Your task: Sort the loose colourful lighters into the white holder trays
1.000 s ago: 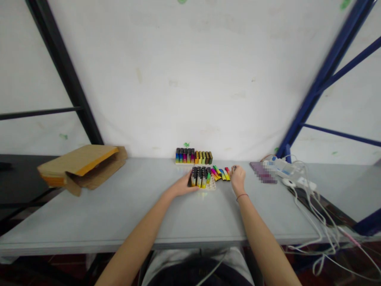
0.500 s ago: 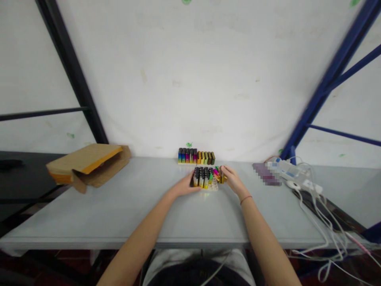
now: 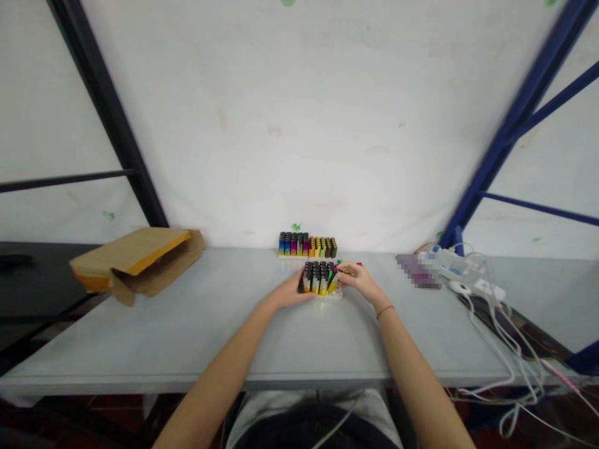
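Rows of black-topped lighters (image 3: pixel 316 277) stand upright in a pale tray (image 3: pixel 333 295) on the table in front of me. My left hand (image 3: pixel 291 292) grips the tray's left side, thumb along the front edge. At the tray's right end, my right hand (image 3: pixel 358 279) pinches a lighter (image 3: pixel 333 284), which leans slightly among the slots. A few colourful lighters lie partly hidden behind the right hand; a bit of green and red shows there.
Behind, against the wall, stand a block of blue and purple lighters (image 3: pixel 294 244) and one of yellow to brown lighters (image 3: pixel 322 247). An opened cardboard box (image 3: pixel 140 255) lies left. A power strip (image 3: pixel 444 263), white cables (image 3: pixel 503 343) and a pixelated purple object (image 3: pixel 418 272) are right.
My right hand has moved slightly left to the tray, bringing a lighter into its right part. The left hand stays on the tray. The view has shifted a little.
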`<state>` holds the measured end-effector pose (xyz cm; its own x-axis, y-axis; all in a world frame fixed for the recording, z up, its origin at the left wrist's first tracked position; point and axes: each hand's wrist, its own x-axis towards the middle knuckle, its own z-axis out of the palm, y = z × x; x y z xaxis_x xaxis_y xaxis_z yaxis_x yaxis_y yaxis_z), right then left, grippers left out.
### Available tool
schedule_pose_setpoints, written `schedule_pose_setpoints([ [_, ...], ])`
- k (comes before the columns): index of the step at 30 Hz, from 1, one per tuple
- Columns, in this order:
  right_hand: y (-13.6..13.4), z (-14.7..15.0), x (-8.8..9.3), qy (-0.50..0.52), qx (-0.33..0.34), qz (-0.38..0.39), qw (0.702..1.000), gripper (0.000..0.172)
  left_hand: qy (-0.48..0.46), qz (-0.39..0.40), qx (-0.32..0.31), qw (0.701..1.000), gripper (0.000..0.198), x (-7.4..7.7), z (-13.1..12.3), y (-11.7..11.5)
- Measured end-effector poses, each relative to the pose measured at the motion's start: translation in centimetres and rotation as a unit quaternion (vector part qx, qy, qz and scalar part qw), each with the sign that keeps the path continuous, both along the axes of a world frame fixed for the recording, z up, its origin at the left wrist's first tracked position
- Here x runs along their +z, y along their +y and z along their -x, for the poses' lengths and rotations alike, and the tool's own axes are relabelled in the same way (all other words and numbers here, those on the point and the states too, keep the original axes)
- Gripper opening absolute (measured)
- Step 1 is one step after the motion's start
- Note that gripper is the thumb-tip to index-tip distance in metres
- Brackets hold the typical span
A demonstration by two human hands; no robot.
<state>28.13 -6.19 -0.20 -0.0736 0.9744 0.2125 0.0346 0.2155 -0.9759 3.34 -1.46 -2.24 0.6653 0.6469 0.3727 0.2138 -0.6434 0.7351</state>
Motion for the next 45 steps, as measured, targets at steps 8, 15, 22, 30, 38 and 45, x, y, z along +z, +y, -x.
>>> schedule_pose_setpoints([
  [8,-0.1,0.5,0.2,-0.001,0.003,0.008,1.000,0.035,0.003,-0.002,0.001,1.000,0.087,-0.1,0.0,0.1],
  [15,0.8,-1.5,-0.6,0.008,-0.202,0.001,0.979,0.034,0.001,0.008,0.003,1.000,0.088,0.0,0.0,-0.1],
  [22,1.1,-5.4,-2.5,-0.377,-0.408,0.024,0.831,0.045,0.025,-0.002,0.020,1.000,0.092,-0.5,0.2,0.5],
  [30,0.7,-5.1,-2.6,-0.481,-0.368,0.095,0.790,0.039,0.016,-0.005,0.010,1.000,0.092,-0.6,0.1,0.6],
  [38,1.5,-5.4,-3.2,-0.541,-0.370,0.068,0.752,0.030,0.017,-0.009,0.012,1.000,0.091,-0.6,0.2,0.6],
  [45,1.2,-5.0,-3.1,-0.563,-0.366,0.108,0.733,0.032,0.014,-0.016,0.004,1.000,0.091,-0.6,0.1,0.6],
])
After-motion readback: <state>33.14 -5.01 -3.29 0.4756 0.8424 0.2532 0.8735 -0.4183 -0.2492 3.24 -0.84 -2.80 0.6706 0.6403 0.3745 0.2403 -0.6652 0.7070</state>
